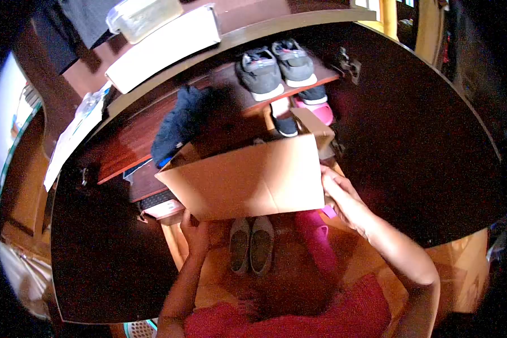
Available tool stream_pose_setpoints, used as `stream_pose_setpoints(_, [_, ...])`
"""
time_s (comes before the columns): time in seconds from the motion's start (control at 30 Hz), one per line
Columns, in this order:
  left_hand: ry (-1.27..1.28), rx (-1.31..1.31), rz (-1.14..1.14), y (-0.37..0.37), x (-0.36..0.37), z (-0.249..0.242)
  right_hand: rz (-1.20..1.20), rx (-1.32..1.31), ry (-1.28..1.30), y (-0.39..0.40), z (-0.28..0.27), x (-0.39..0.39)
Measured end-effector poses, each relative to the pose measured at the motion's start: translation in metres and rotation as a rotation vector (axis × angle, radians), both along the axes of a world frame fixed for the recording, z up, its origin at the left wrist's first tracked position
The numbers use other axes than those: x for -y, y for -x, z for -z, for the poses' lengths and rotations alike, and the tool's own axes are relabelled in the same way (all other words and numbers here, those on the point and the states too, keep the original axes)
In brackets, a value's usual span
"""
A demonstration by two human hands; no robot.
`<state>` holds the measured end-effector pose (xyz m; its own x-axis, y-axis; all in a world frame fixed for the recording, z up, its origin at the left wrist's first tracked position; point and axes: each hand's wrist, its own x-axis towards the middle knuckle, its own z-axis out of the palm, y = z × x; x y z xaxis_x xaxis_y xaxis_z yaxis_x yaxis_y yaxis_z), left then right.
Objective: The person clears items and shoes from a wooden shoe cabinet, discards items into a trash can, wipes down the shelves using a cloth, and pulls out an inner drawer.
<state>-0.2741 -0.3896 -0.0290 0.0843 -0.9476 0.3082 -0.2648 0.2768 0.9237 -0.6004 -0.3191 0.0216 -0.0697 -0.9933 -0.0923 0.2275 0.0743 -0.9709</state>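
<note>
An open-topped cardboard box (248,177) is held up in front of an open cabinet, slightly tilted, with a flap raised at its right end. My right hand (342,194) grips the box's right end, fingers closed against the cardboard. At the lower left corner, my left hand (194,226) supports the box, its fingertips partly hidden behind or under it. The inside of the box is mostly in shadow, so its contents cannot be made out. Just behind its left edge lies a dark fluffy item (177,121) on the cabinet shelf.
Grey sneakers (276,67) stand on the upper shelf (129,143), above other dark and pink shoes (320,112). Two dark cabinet doors (417,141) hang open either side. Flat shoes (251,246) sit on the floor. A white box (163,48) and papers (79,129) lie on top.
</note>
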Motion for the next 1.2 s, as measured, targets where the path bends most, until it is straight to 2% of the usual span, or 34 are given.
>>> stream_pose_setpoints(0.03, [-0.009, -0.004, 0.02, 0.0, 0.002, 0.008, 0.016, -0.104, 0.172, 0.005, 0.01, -0.008])
stream_pose_setpoints(0.07, [0.031, 0.06, 0.049, 0.002, 0.005, 0.012, -0.025, -0.125, 0.191, 0.01, 0.005, -0.018])
stream_pose_setpoints(0.1, [0.075, 0.124, 0.077, 0.006, 0.009, 0.015, 0.007, -0.224, 0.143, 0.01, 0.004, -0.025])
stream_pose_setpoints(0.13, [-0.043, 0.116, 0.174, 0.007, 0.01, 0.016, -0.007, -0.312, 0.092, 0.009, -0.001, -0.032])
stream_pose_setpoints(0.17, [-0.048, 0.116, 0.185, 0.01, 0.011, 0.02, -0.024, -0.397, 0.037, 0.008, -0.004, -0.038])
stream_pose_setpoints(0.23, [0.136, 0.305, 0.252, 0.014, 0.014, 0.035, 0.044, -0.43, 0.075, 0.008, 0.015, -0.042])
stream_pose_setpoints(0.27, [0.068, 0.368, 0.265, 0.012, 0.021, 0.051, 0.098, -0.4, 0.016, 0.013, 0.029, -0.044])
stream_pose_setpoints(0.3, [0.062, 0.369, 0.274, 0.016, 0.019, 0.047, 0.136, -0.419, -0.003, 0.018, 0.036, -0.048])
stream_pose_setpoints(0.37, [0.091, 0.592, 0.409, 0.027, 0.013, 0.034, 0.183, -0.435, -0.035, 0.021, 0.037, -0.057])
stream_pose_setpoints(0.4, [0.082, 0.593, 0.428, 0.031, 0.01, 0.03, 0.164, -0.363, -0.172, 0.02, 0.024, -0.065])
stream_pose_setpoints(0.47, [-0.164, 0.698, 0.61, 0.038, 0.005, 0.027, 0.089, -0.289, -0.484, 0.024, 0.022, -0.078])
stream_pose_setpoints(0.5, [-0.173, 0.7, 0.631, 0.043, 0.006, 0.03, 0.103, -0.281, -0.501, 0.027, 0.03, -0.086])
stream_pose_setpoints(0.57, [-0.09, 0.788, 0.819, 0.05, 0.006, 0.04, 0.189, -0.576, -0.43, 0.032, 0.056, -0.103])
stream_pose_setpoints(0.6, [-0.096, 0.787, 0.841, 0.051, 0.006, 0.047, 0.107, -0.4, -0.403, 0.041, 0.073, -0.112])
stream_pose_setpoints(0.63, [-0.161, 0.701, 0.888, 0.053, 0.007, 0.054, 0.121, -0.395, -0.419, 0.044, 0.087, -0.119])
stream_pose_setpoints(0.7, [-0.229, 0.616, 0.944, 0.059, 0.011, 0.062, 0.117, -0.749, -0.611, 0.044, 0.098, -0.126])
stream_pose_setpoints(0.77, [-0.223, 0.621, 0.996, 0.068, 0.026, 0.064, 0.105, -0.787, -0.556, 0.039, 0.085, -0.134])
stream_pose_setpoints(0.83, [-0.246, 0.599, 1.011, 0.075, 0.033, 0.053, 0.06, -0.872, -0.428, 0.033, 0.065, -0.138])
stream_pose_setpoints(0.9, [-0.264, 0.576, 1.021, 0.081, 0.036, 0.036, 0.073, -0.903, -0.351, 0.034, 0.074, -0.144])
stream_pose_setpoints(0.97, [-0.456, 0.533, 0.929, 0.082, 0.036, 0.02, 0.239, -0.695, -0.188, 0.033, 0.078, -0.144])
stream_pose_setpoints(1.0, [-0.448, 0.528, 0.922, 0.08, 0.035, 0.017, 0.233, -0.501, -0.3, 0.033, 0.07, -0.147])
stream_pose_setpoints(1.03, [-0.436, 0.409, 0.876, 0.077, 0.032, 0.015, 0.227, -0.506, -0.285, 0.031, 0.062, -0.145])
stream_pose_setpoints(1.07, [-0.421, 0.29, 0.825, 0.073, 0.029, 0.012, 0.282, -0.642, -0.241, 0.029, 0.054, -0.142])
stream_pose_setpoints(1.1, [-0.407, 0.287, 0.809, 0.069, 0.026, 0.004, 0.339, -0.775, -0.195, 0.027, 0.046, -0.138])
stream_pose_setpoints(1.13, [-0.22, 0.34, 0.716, 0.064, 0.021, -0.006, 0.446, -0.799, -0.057, 0.02, 0.036, -0.13])
stream_pose_setpoints(1.2, [0.07, 0.433, 0.53, 0.053, 0.011, -0.026, 0.501, -0.932, 0.041, 0.016, 0.013, -0.122])
